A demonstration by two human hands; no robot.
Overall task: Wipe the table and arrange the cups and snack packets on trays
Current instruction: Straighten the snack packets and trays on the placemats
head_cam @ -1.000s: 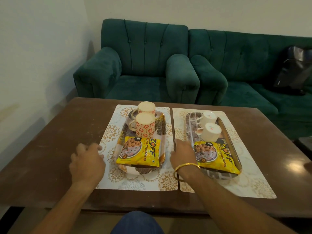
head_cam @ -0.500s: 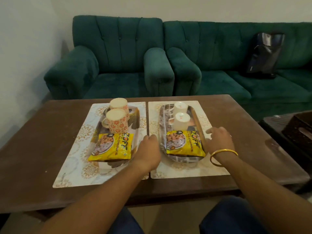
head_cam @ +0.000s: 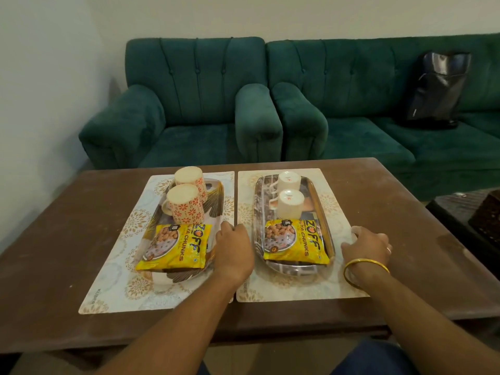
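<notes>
Two trays stand side by side on placemats on the brown table (head_cam: 54,253). The patterned left tray (head_cam: 213,193) carries two upturned orange-flowered cups (head_cam: 185,205) and a yellow snack packet (head_cam: 176,247). On the steel right tray (head_cam: 295,269) are two upturned white cups (head_cam: 290,203) and another yellow packet (head_cam: 293,244). My left hand (head_cam: 234,253) lies between the trays, fingers curled down at the left edge of the right placemat (head_cam: 332,282). At that mat's right edge my right hand (head_cam: 365,247) curls likewise. Fingertips are hidden.
The left placemat (head_cam: 113,280) lies under the left tray. A green armchair (head_cam: 194,117) and green sofa (head_cam: 365,117) stand behind the table, with a black bag (head_cam: 438,87) on the sofa. A dark side table (head_cam: 460,212) sits at the right.
Both hands left the sides of the left tray and moved right. They now flank the right tray at its placemat's edges. My head turned right as well.
</notes>
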